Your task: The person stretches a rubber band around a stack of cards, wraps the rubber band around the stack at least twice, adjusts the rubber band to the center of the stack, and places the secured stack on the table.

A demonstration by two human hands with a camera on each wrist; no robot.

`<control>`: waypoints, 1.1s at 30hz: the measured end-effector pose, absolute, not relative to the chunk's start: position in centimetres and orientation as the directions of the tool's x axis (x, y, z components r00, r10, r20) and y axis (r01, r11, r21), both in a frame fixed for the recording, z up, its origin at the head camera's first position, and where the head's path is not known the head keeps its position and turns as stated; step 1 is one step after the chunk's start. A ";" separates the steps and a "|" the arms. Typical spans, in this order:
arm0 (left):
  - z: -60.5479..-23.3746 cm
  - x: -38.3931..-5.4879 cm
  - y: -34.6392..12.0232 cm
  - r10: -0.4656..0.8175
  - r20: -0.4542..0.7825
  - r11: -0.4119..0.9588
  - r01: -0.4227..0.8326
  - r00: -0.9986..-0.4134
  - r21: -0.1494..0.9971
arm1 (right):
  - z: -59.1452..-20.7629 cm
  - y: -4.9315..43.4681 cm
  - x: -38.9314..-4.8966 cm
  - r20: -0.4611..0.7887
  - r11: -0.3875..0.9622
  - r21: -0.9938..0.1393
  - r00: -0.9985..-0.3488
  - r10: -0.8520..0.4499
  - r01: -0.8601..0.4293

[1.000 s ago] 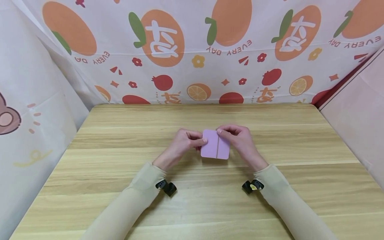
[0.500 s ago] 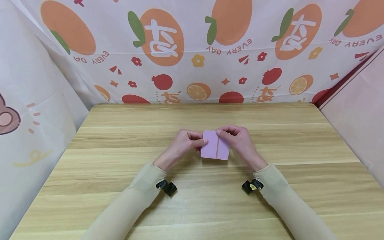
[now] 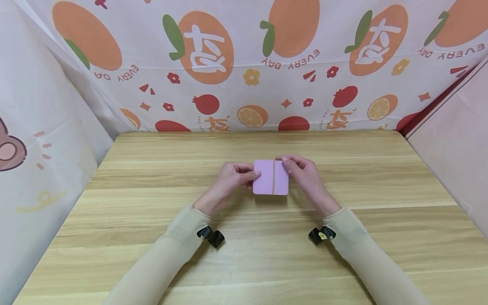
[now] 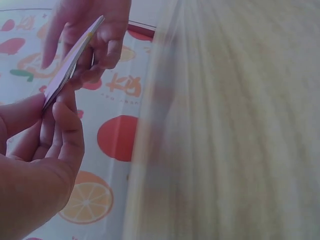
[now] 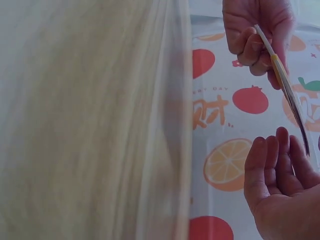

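A thin stack of square pink cards (image 3: 263,180) is held up over the table, an elastic band (image 3: 273,178) running down its face. My left hand (image 3: 231,180) pinches its left edge, thumb in front and fingers behind. At the upper right corner is my right hand (image 3: 306,178), its thumb overlapping the face in the head view. Seen from the left wrist, that thumb stands a little off the cards (image 4: 67,62), with fingers behind them. In the right wrist view the stack (image 5: 292,100) is edge-on, layered, its near end beside the right hand's loosely extended fingers (image 5: 270,170).
The wooden table (image 3: 263,262) spreads out below both forearms. Behind its far edge hangs a fruit-print cloth (image 3: 236,97), with pale cloth (image 3: 49,97) at the left side. A small black camera is strapped to each wrist.
The stack has shifted slightly up and turned straighter in the head view. My right thumb has moved from the band's top end to the upper right corner; my left hand keeps its pinch.
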State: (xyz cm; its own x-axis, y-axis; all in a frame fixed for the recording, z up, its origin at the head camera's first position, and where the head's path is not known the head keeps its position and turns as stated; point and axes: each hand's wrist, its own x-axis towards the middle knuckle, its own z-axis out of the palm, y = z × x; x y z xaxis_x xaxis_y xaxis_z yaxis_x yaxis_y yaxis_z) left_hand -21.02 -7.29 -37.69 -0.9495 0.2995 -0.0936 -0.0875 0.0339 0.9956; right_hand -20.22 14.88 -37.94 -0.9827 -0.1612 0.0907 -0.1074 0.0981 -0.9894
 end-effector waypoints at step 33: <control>-37.3 -21.6 -8.7 0.299 -0.117 0.084 -0.096 -0.947 0.992 | -36.9 15.6 -20.0 0.343 0.603 -0.424 -0.736 -0.583 -0.675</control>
State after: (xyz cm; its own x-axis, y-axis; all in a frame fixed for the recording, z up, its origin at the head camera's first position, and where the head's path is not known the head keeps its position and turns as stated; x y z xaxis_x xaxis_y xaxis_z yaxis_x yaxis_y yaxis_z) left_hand -21.56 -8.68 -37.26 -0.9471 0.2988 -0.1172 -0.0963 0.0840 0.9918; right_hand -20.04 15.56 -36.89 -0.7363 -0.5831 0.3433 -0.6754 0.6031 -0.4245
